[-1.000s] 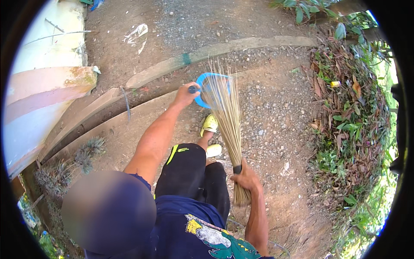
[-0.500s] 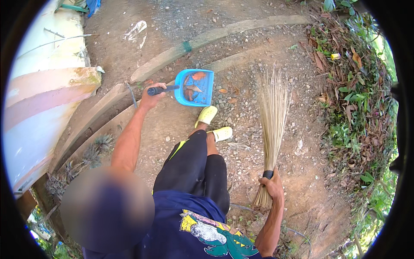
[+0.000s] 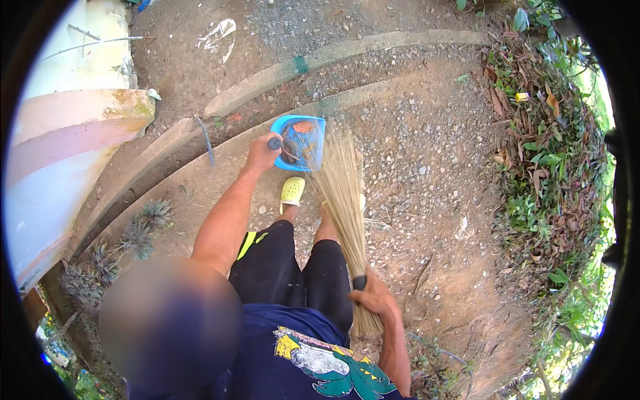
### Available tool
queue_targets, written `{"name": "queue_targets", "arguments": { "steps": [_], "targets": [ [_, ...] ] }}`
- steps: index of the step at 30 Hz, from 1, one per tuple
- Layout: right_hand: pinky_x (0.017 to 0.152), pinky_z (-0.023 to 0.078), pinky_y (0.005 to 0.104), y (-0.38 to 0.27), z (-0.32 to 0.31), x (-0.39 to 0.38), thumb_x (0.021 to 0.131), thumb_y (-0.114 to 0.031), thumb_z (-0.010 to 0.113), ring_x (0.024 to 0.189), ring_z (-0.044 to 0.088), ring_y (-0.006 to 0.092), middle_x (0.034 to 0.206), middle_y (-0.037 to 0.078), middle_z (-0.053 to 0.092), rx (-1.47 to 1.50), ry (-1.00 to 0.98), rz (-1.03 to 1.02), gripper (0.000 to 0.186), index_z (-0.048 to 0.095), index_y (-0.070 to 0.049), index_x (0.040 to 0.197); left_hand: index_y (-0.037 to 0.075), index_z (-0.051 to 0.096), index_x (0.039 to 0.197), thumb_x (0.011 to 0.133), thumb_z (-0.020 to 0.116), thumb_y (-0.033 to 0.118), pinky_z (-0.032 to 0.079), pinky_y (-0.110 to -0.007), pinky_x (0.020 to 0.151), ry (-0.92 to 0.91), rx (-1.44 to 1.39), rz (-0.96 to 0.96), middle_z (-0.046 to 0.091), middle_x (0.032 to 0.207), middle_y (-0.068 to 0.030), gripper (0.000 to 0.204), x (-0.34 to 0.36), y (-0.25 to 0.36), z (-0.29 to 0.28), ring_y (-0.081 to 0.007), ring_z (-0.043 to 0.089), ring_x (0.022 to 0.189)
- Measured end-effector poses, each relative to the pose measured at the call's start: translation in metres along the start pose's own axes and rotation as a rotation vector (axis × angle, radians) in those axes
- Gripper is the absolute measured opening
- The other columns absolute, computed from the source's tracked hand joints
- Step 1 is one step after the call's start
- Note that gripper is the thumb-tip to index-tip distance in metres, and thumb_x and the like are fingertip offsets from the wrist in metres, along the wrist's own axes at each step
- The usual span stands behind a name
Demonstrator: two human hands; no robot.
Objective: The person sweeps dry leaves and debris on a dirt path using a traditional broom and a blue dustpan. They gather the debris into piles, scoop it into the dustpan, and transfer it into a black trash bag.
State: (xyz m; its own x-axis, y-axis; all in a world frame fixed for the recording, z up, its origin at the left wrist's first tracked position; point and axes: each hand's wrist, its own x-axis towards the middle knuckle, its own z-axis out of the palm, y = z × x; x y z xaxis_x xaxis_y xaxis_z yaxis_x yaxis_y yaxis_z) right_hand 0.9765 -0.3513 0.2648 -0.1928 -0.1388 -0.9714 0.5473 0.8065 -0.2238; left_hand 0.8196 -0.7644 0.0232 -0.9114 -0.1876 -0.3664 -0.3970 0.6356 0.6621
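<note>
My left hand (image 3: 263,155) is closed round the dark handle of a blue dustpan (image 3: 276,125), which sits low over the gravelly ground in front of my feet. Dry brown and orange leaves (image 3: 303,127) lie inside the pan. My right hand (image 3: 377,295) grips a stick broom (image 3: 347,207) at its black binding. The broom's thin bristles fan out forward and left, their tips at the pan's right, open side and partly in front of it. Behind the bristles, part of my right foot is hidden.
A long heap of leaves and green plants (image 3: 540,180) runs down the right side. Low curved concrete edging (image 3: 260,90) crosses ahead and left, near a pale painted wall (image 3: 73,127). Spiky plants (image 3: 143,227) grow at the left. Yellow clogs (image 3: 292,191) are on my feet.
The broom has swung left from the right side to the dustpan. My left hand and the pan have shifted slightly, with the handle now more upright. My feet have stepped.
</note>
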Motion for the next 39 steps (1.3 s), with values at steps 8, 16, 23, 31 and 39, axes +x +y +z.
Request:
{"name": "queue_targets", "arguments": {
  "steps": [8,16,23,31,39],
  "targets": [
    [0.084,0.057,0.0427,-0.017,-0.03,0.056,0.074,-0.019,0.077,0.088,0.068,0.0321,0.103,0.02,0.068,0.218,0.166,0.205,0.07,0.048,-0.001,0.136,0.013,0.071,0.104,0.083,0.068,0.013,0.056,-0.043,0.08,-0.062,0.02,0.014,0.075,0.101,-0.0159,0.021,0.001,-0.008,-0.023,-0.0349,0.073,0.098],
    [0.086,0.053,0.0428,-0.067,0.037,0.028,0.072,-0.023,0.078,0.091,0.067,0.0325,0.101,0.017,0.067,0.064,0.053,0.009,0.079,0.046,-0.003,0.141,0.012,0.068,0.103,0.084,0.07,0.008,0.056,-0.042,0.08,-0.09,-0.025,0.039,0.074,0.098,-0.0152,0.02,-0.008,-0.042,-0.029,-0.0336,0.073,0.097],
    [0.088,0.054,0.0434,-0.069,0.015,0.022,0.071,-0.023,0.079,0.097,0.069,0.0357,0.104,0.022,0.069,0.096,0.199,0.103,0.079,0.046,0.0,0.139,0.011,0.068,0.101,0.086,0.068,0.008,0.056,-0.043,0.078,-0.042,-0.107,0.138,0.074,0.096,-0.0158,0.016,-0.017,-0.056,-0.045,-0.0339,0.074,0.093],
    [0.091,0.054,0.045,-0.107,0.033,0.096,0.069,-0.024,0.08,0.101,0.07,0.0398,0.106,0.026,0.07,-0.07,0.106,0.013,0.081,0.046,0.003,0.137,0.011,0.07,0.103,0.081,0.069,0.008,0.056,-0.039,0.081,-0.069,-0.092,0.037,0.075,0.098,-0.0135,0.022,-0.023,-0.049,-0.081,-0.0296,0.075,0.094],
    [0.094,0.054,0.0466,-0.074,0.027,0.071,0.07,-0.024,0.078,0.105,0.07,0.0453,0.111,0.034,0.069,0.002,0.316,0.03,0.094,0.036,0.01,0.147,0.009,0.072,0.101,0.08,0.069,0.005,0.055,-0.04,0.074,-0.007,-0.095,0.094,0.075,0.091,-0.0146,0.022,-0.038,-0.055,-0.085,-0.0274,0.075,0.085]
  ]
}}
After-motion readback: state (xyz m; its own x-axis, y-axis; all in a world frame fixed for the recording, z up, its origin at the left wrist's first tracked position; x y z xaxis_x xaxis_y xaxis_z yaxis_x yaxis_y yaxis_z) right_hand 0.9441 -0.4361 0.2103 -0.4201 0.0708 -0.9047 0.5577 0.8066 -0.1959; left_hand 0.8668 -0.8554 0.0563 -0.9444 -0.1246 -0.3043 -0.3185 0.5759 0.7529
